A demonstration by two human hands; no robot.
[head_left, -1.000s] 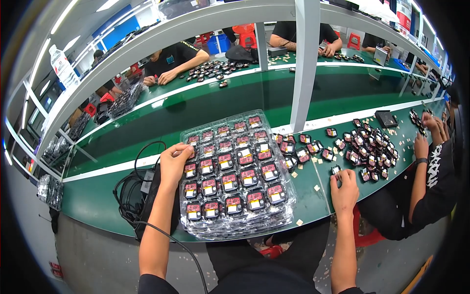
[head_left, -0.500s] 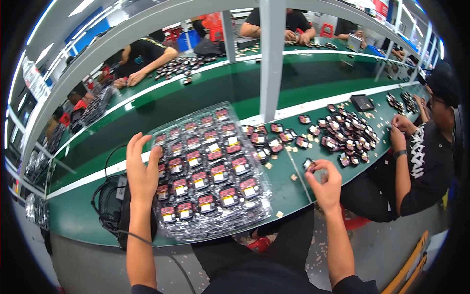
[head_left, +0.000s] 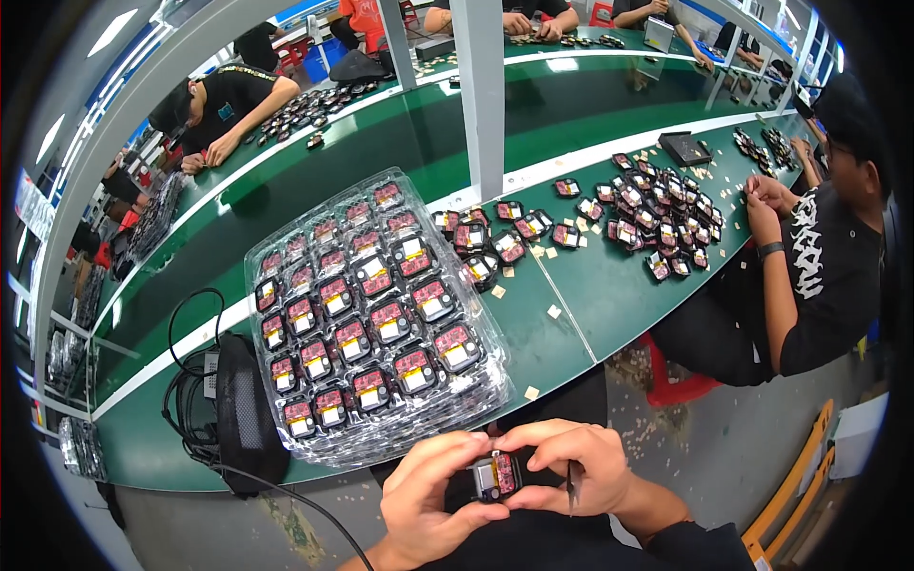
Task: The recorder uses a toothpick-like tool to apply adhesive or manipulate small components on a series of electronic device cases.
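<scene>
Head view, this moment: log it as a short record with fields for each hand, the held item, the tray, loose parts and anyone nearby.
left hand: left hand grips the small black module from its left side
right hand: right hand pinches it from above and right
held item: small black module, red and pale face up
tray: clear plastic tray of like modules on green bench
loose parts: loose modules scattered right of tray
nearby: seated co-worker at right

green bench (head_left: 590,285), white stripe along it, clear tray (head_left: 371,314) of black modules with red-yellow labels, black part (head_left: 495,476) with red and silver face near, black mesh pouch (head_left: 249,409) left, white post (head_left: 481,95) far, right person's black shirt (head_left: 828,276) with white print
</scene>
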